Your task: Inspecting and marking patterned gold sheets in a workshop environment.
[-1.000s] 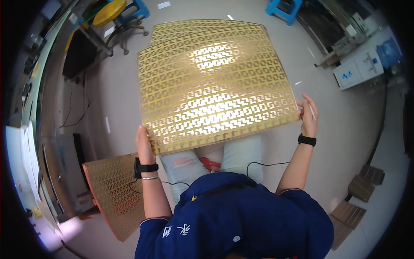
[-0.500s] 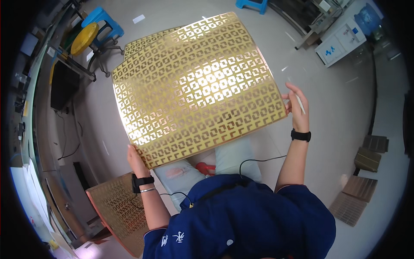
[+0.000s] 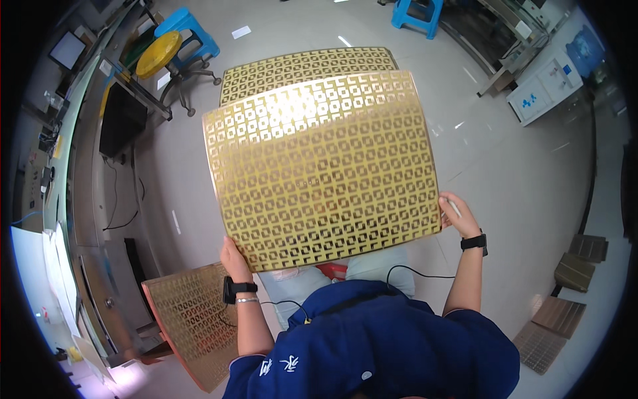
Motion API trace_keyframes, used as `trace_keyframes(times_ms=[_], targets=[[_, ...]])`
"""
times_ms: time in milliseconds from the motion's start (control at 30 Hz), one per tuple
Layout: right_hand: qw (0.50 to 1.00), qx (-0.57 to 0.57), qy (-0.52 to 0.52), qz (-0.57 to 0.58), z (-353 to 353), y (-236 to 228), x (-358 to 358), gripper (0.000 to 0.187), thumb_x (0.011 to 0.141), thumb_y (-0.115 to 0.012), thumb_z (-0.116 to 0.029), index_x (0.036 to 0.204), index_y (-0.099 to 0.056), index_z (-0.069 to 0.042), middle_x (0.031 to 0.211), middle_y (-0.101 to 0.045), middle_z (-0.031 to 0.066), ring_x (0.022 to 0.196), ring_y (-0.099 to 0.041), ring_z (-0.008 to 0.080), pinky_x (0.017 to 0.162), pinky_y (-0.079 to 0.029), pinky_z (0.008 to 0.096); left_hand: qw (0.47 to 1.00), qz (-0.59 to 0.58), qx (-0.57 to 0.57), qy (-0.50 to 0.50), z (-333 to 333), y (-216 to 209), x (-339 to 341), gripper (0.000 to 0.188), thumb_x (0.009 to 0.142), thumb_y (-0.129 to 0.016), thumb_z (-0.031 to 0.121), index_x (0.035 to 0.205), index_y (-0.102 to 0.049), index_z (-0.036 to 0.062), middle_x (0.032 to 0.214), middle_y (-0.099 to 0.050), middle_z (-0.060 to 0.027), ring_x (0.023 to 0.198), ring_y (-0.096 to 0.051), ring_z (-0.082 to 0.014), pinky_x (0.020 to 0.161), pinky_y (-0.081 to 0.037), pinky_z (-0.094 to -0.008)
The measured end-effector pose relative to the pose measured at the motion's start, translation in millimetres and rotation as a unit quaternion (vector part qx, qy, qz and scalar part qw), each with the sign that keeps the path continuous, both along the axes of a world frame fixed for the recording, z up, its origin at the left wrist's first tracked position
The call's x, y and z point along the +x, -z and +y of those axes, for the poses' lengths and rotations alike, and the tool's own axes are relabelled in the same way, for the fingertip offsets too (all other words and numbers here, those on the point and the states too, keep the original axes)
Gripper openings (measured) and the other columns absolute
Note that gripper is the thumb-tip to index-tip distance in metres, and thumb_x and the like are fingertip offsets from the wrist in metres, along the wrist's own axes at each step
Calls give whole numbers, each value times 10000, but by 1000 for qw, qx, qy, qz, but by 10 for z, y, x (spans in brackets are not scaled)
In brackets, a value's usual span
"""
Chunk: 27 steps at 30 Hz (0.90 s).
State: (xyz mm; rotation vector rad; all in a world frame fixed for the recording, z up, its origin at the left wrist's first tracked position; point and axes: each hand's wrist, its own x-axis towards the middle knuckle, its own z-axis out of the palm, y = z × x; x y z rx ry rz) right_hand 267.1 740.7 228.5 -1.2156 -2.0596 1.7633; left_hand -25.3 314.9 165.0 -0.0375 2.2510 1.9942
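A large, thin circuit board panel (image 3: 319,179), yellow-green with a repeating pattern of shiny copper shapes, is held up in front of me above my lap. My left hand (image 3: 236,258) grips its near left corner, fingers partly hidden beneath. At the near right corner, my right hand (image 3: 458,214) closes on the edge, with the fingertips behind it. Bright glare lies across the panel's far part. Beyond its far edge a second, similar panel (image 3: 306,63) shows, mostly covered by the first. Another patterned panel (image 3: 193,326) leans to the left of my legs.
Along the left runs a long workbench (image 3: 73,153). A yellow round stool (image 3: 159,54) and a blue plastic stool (image 3: 189,30) are at the far left, another blue stool (image 3: 417,16) far ahead. A white cabinet (image 3: 545,93) stands far right; several small panels (image 3: 558,316) lie lower right.
The held panel has come nearer to me and turned more level, and its glare has shifted to the far part. More of the panel behind shows. A white stick at my right hand is no longer visible.
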Motion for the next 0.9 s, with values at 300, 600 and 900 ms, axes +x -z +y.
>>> trace_keyframes(times_ms=[300, 600, 900], targets=[[997, -6, 62, 55, 62, 196, -179, 370, 956, -459, -353, 1095, -570, -29, 819, -596, 24, 697, -569, 87, 645, -487, 241, 999, -24, 39, 0, -65, -42, 228, 434, 993, -369, 325, 1017, -597, -43, 941, -644, -60, 798, -591, -100, 705, -469, -241], [976, 110, 145, 119, 79, 221, -533, 342, 969, -445, -289, 1156, -535, -19, 927, -615, 83, 837, -576, 132, 731, -481, 265, 999, -52, -7, -7, -249, 106, 213, 417, 977, -411, 350, 920, -611, -11, 817, -628, -23, 715, -557, -79, 636, -451, -249], [936, 278, 150, 153, 88, 418, -784, 311, 956, -481, -254, 1080, -542, 25, 886, -556, 48, 820, -514, 136, 786, -419, 270, 997, -64, -43, 33, -133, -337, -171, 247, 958, -467, 248, 976, -566, 22, 874, -589, -15, 754, -532, -84, 670, -449, -252]])
